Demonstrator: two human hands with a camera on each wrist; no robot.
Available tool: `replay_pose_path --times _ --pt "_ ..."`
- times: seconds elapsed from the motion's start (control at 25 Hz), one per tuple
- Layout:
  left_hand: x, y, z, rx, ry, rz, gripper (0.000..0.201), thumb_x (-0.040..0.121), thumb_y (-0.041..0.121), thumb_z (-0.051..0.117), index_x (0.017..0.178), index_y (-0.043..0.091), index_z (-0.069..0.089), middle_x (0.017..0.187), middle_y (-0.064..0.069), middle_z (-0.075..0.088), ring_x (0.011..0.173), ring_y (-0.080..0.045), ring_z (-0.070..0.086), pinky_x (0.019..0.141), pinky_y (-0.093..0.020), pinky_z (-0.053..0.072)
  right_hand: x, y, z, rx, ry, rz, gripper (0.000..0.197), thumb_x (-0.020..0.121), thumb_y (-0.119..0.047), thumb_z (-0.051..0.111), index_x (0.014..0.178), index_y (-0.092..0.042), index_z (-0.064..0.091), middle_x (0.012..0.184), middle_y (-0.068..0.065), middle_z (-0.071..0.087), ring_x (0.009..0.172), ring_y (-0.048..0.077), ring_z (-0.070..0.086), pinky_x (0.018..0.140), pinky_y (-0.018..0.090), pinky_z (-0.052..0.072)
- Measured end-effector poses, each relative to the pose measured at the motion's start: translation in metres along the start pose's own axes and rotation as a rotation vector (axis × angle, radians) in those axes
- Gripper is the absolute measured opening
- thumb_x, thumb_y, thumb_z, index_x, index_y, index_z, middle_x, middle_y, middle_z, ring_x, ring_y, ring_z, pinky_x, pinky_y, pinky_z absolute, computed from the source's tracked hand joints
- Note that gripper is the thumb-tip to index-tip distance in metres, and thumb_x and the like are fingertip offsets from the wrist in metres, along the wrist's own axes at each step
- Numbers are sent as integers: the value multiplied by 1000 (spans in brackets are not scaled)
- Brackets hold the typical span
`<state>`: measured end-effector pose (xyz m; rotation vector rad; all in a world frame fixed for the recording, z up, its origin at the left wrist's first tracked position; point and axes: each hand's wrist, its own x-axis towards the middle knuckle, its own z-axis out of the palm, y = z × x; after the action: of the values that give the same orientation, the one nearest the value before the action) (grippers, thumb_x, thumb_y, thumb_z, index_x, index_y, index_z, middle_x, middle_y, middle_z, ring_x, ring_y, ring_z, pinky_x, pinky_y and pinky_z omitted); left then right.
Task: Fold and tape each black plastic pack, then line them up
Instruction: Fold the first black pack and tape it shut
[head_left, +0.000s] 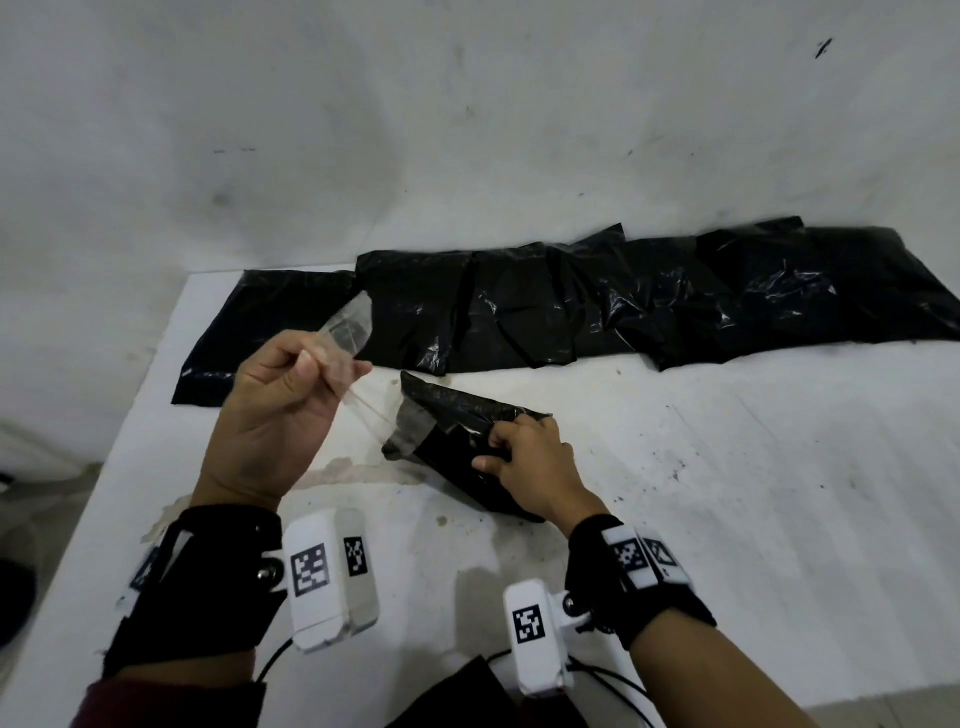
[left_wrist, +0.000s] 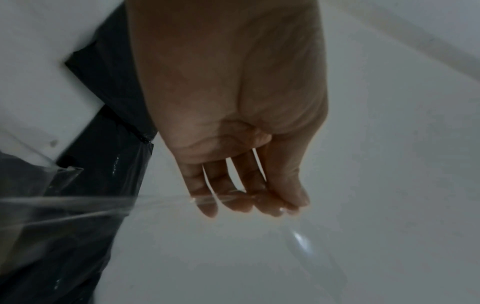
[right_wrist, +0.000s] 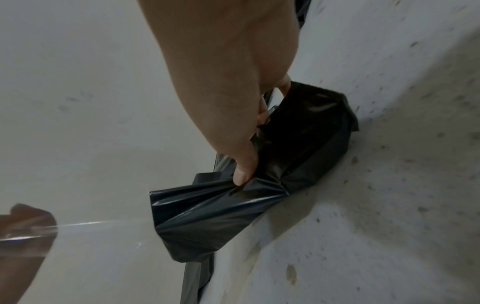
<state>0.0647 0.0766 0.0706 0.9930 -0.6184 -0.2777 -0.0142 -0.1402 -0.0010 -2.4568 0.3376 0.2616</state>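
A small black plastic parcel (head_left: 457, 436) lies on the white table (head_left: 727, 467). My right hand (head_left: 524, 462) grips its near end, thumb and fingers curled into the crumpled plastic (right_wrist: 233, 205). My left hand (head_left: 291, 384) is raised to the left of the parcel and pinches a clear strip of tape or film (head_left: 348, 332). The strip stretches taut from those fingers down to the parcel's far flap (head_left: 410, 426). In the left wrist view the clear strip (left_wrist: 103, 203) runs across under the curled fingers (left_wrist: 233, 201).
Several flat black plastic bags (head_left: 623, 296) lie overlapped in a row along the back of the table, against a white wall (head_left: 467, 104). The table's left edge (head_left: 145, 415) runs close by my left hand. Stains mark the tabletop near me.
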Motion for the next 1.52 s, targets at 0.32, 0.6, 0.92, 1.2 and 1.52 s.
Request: replay_pose_path --times 0.32,0.6,0.92,1.2,1.52 --pt "-5 63 -57 -898 470 -143 39 97 25 31 97 -13 33 85 -44 33 71 -45 34 90 -26 27 0 1 7 -57 9 -33 17 89 -33 60 100 -23 53 112 0 48 112 25 34 90 41 36" --pt "9 73 -46 546 393 45 6 82 27 63 86 25 60 76 10 60 65 -7 52 61 -16 44 0 2 -14 40 -119 -43 35 72 -57 70 77 -26 56 89 -8 56 96 16 51 84 36 40" --pt "4 32 5 1066 103 -325 60 55 17 85 98 39 50 87 4 63 69 -8 48 66 -16 41 -8 -3 -27 -312 -235 -192 29 83 -31 67 108 -17 62 117 3 49 112 26 42 88 36 33" --pt "-10 -31 10 1238 -218 -569 77 53 33 88 111 47 39 99 11 56 90 1 41 71 -18 35 -13 -2 -35 -455 -195 -228 28 88 -19 59 116 -15 60 124 5 50 115 27 44 91 40 35" --pt "-18 -60 5 1242 -152 -429 67 64 13 82 108 42 41 78 9 59 80 -11 51 72 -25 44 -11 7 -39 -355 -215 -239 23 88 -16 59 110 -14 62 118 3 54 110 26 48 88 37 38"
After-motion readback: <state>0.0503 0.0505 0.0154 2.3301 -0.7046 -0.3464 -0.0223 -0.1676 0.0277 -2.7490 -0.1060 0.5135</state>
